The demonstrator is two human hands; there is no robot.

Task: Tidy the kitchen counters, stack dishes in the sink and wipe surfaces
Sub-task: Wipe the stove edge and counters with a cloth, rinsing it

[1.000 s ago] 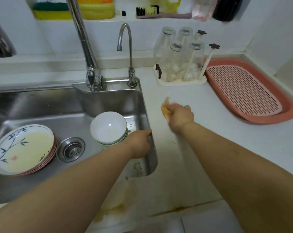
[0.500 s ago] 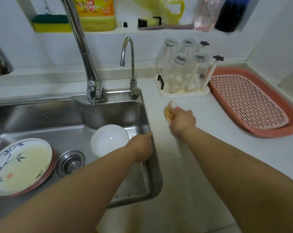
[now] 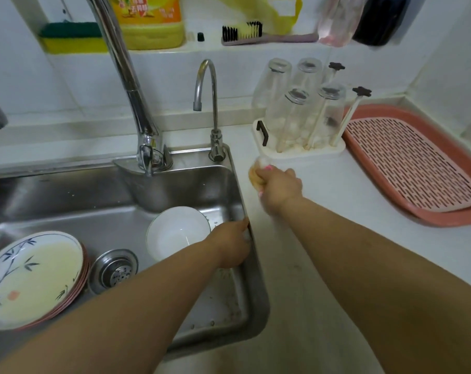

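cloth [image 3: 254,176] bunched in right hand [image 3: 279,188] fingers, on counter [image 3: 337,225].

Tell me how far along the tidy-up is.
Stacking looks done: plates and bowls sit in the sink. Wiping is in hand: right hand grips a cloth on the counter. Left hand rests on the sink edge. The counter's front remains.

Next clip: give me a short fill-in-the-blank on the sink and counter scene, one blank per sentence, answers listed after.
1. The right hand grips a yellow ____ on the counter.
2. The white bowl sits inside the ____.
3. The left hand rests at the sink's ____ edge.
4. The glasses stand upside down on a rack beside the pink ____.

Answers: cloth; sink; right; tray
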